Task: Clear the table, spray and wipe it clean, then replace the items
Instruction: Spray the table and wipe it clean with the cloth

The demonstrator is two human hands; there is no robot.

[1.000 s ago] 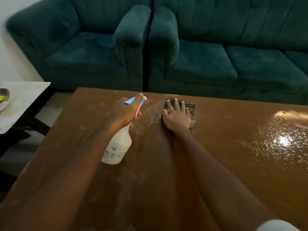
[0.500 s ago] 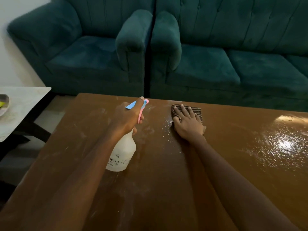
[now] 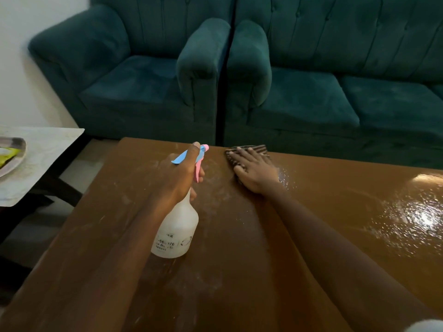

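the brown wooden table top (image 3: pixel 239 271) runs wide and bare to the near edge and far out to the right, where a wet glossy patch (image 3: pixel 417 216) shines; dusty white smears lie across its middle and left. at the far edge the right hand (image 3: pixel 254 171) lies flat, fingers spread wide, pressing a dark striped cloth (image 3: pixel 249 149) onto the wood, with droplets just to its right. the left hand (image 3: pixel 177 176) is closed around the neck of a white plastic spray bottle (image 3: pixel 177 228) with a blue and pink trigger head (image 3: pixel 191 156), held tilted above the table, left of the cloth. past the far edge stand a teal velvet armchair (image 3: pixel 134 75) and a teal velvet sofa (image 3: pixel 335 80), close together. to the left, apart from the table, a pale marble side table (image 3: pixel 48 159) carries a grey dish (image 3: pixel 14 154) holding something yellow-green.
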